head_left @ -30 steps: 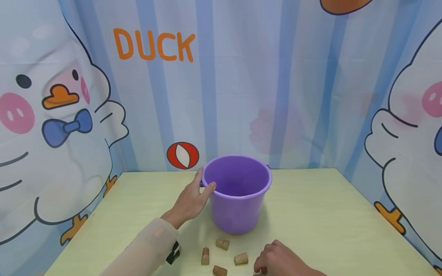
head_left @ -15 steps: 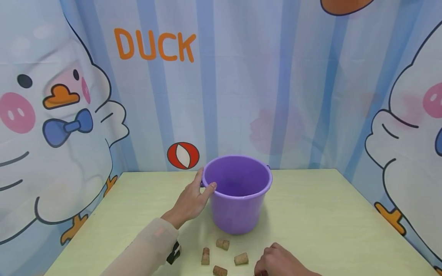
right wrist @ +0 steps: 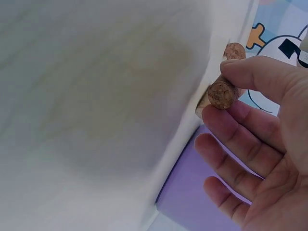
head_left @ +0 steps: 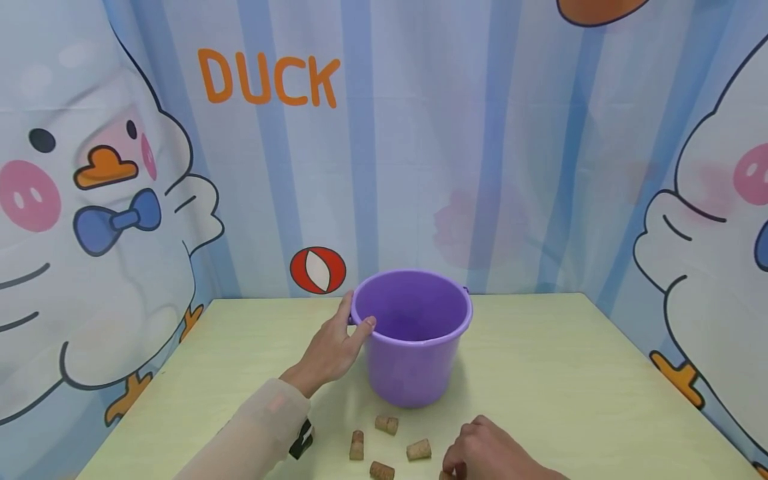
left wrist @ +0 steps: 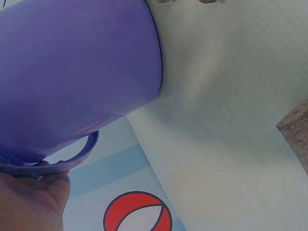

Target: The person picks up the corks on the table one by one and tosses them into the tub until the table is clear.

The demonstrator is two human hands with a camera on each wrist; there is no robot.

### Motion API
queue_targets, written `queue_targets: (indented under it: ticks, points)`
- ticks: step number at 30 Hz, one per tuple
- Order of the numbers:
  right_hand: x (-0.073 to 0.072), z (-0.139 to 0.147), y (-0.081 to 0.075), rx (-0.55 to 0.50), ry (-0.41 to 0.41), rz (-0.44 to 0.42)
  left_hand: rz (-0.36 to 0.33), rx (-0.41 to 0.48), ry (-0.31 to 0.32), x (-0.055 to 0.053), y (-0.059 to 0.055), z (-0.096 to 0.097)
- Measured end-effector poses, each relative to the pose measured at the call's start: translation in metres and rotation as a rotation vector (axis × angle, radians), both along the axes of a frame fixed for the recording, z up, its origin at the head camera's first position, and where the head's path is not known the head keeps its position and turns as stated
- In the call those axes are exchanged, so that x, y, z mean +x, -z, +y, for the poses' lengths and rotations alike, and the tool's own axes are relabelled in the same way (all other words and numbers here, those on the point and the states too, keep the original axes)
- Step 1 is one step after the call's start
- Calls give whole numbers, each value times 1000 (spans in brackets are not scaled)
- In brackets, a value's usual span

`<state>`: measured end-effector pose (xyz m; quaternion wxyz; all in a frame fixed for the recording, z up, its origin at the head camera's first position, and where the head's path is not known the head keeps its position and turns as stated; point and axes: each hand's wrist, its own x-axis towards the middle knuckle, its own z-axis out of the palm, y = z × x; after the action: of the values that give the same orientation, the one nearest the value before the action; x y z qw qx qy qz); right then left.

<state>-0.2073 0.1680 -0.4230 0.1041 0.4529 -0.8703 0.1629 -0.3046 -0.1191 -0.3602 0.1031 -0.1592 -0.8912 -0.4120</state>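
Observation:
My left hand grips the left rim of a purple bucket, thumb over the edge. In the left wrist view the fingers hold the bucket at its rim, next to a curved purple strip. Low on the right, my right hand pinches a cork between thumb and fingers, plainest in the right wrist view; the other fingers are loosely bent. Several more corks lie on the table in front of the bucket, among them an upper cork and a right-hand cork.
The bucket stands upright on a pale yellow table. Behind it hangs a blue striped curtain printed with ducks and the word DUCK. A black strap piece shows at the left sleeve.
My right hand dips slightly, then rises a little, and a cork's end now shows under its fingers. The left hand, bucket and the corks lying on the table stay in place.

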Motion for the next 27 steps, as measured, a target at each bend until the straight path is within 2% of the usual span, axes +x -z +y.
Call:
queue_targets:
  ticks: [6, 11, 21, 27]
  points:
    - [1, 2, -12, -19, 42, -142, -3, 3, 2, -1, 1, 0]
    - [2, 3, -18, -51, 56, -173, 1, 1, 2, -1, 1, 0]
    - [2, 5, -19, -103, 47, 43, 1, 5, 7, -1, 1, -1]
    - [3, 3, -22, -135, 75, 106, 0, 14, 12, -1, 1, -1]
